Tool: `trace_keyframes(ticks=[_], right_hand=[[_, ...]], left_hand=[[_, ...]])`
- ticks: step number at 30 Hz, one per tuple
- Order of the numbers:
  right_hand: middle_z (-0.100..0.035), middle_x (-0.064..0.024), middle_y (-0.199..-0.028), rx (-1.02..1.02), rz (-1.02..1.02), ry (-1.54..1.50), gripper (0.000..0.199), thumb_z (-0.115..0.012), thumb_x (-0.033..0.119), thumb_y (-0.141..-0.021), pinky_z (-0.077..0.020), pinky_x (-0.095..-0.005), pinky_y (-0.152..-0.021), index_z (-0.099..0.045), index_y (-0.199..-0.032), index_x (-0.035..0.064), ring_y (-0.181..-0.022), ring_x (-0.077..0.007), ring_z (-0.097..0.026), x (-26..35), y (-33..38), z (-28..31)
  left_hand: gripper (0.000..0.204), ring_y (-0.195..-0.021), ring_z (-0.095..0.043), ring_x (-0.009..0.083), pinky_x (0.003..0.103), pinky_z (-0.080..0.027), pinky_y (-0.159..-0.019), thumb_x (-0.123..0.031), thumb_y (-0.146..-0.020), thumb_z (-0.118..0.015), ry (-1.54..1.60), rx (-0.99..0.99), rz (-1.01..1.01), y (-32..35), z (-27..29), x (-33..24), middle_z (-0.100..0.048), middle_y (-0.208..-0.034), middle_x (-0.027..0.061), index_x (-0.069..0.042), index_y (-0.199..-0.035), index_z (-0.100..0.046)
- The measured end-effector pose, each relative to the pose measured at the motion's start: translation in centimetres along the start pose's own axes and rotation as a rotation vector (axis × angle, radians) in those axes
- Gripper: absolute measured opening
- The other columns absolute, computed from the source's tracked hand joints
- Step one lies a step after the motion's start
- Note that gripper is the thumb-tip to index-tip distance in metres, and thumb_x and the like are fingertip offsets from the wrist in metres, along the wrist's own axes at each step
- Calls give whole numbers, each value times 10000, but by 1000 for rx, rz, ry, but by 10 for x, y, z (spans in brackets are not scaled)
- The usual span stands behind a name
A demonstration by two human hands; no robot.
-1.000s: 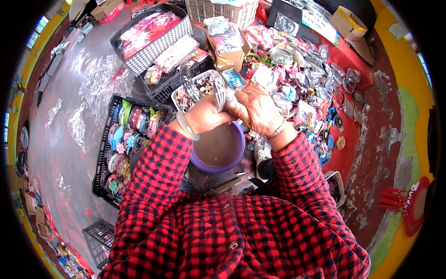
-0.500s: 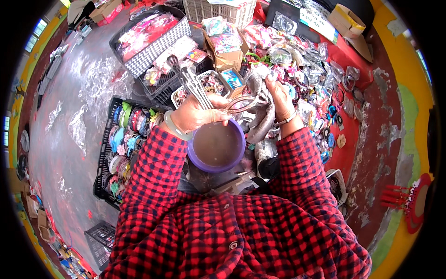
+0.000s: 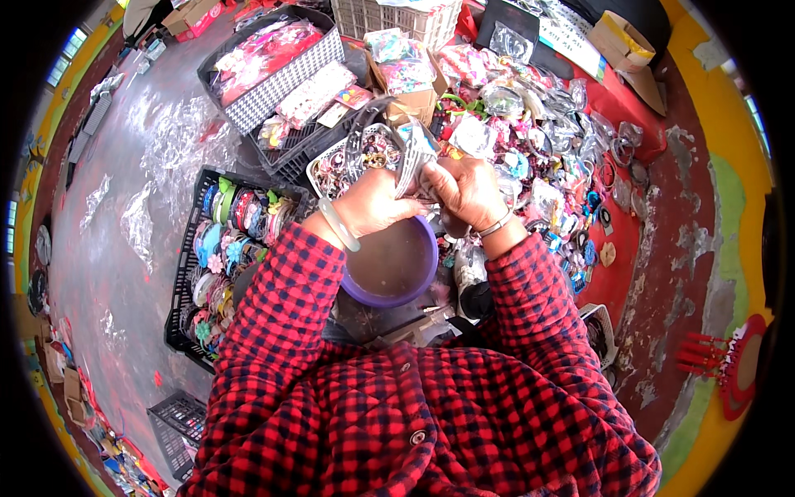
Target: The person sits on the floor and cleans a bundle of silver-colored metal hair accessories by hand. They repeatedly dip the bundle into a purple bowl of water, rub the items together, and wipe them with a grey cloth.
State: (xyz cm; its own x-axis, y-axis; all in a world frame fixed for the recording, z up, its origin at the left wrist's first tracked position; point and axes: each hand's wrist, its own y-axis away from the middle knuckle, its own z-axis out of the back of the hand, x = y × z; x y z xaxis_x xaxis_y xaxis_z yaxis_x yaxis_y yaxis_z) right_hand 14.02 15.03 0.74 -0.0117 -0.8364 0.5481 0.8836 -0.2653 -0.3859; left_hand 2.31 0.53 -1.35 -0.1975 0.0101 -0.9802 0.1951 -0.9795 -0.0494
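Observation:
Above a purple basin (image 3: 431, 263) of murky water, my two hands are close together. My left hand (image 3: 371, 201) is closed round a bundle of thin, dark, hoop-like bands (image 3: 407, 176), perhaps headbands, whose curved ends reach away from me. With the thumb pressed down, my right hand (image 3: 470, 192) grips a grey cloth (image 3: 454, 224) against the near part of the bundle. Most of the cloth is hidden under that hand, and its far edge cannot be told apart from the bands.
A black crate of colourful headbands (image 3: 186, 306) stands at the left. Beyond my hands are a white basket of hair ties (image 3: 319, 176), a patterned crate of pink packets (image 3: 286, 74) and an open carton (image 3: 414, 103). Bagged accessories (image 3: 542, 199) are heaped on red cloth at the right.
My right hand has come left and turned over, bringing the cloth onto the bands. The bundle, spread toward the upper left before, now points more straight away from me.

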Motion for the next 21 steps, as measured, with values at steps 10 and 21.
trace_keyframes(ticks=[10, 21], right_hand=[[-488, -175, -551, -16, -153, -225, 426, -460, 341, -895, -378, -374, -499, -577, -664, 3, -511, -299, -468, -32, 2, 20], [-609, -174, -641, -505, -641, -346, 558, -515, 482, -825, -437, -355, -568, -633, -765, -60, -584, -230, -559, -79, -6, 12]], left_hand=[[154, -677, -537, 54, 210, -435, -596, 17, -750, -629, 133, -85, -18, 6, 11, -16, -616, -776, 19, 42, -901, -621], [134, -620, -534, 69, 191, -399, -560, -112, -815, -596, 157, -501, -61, 44, 70, -24, -617, -722, 31, 8, -867, -627]])
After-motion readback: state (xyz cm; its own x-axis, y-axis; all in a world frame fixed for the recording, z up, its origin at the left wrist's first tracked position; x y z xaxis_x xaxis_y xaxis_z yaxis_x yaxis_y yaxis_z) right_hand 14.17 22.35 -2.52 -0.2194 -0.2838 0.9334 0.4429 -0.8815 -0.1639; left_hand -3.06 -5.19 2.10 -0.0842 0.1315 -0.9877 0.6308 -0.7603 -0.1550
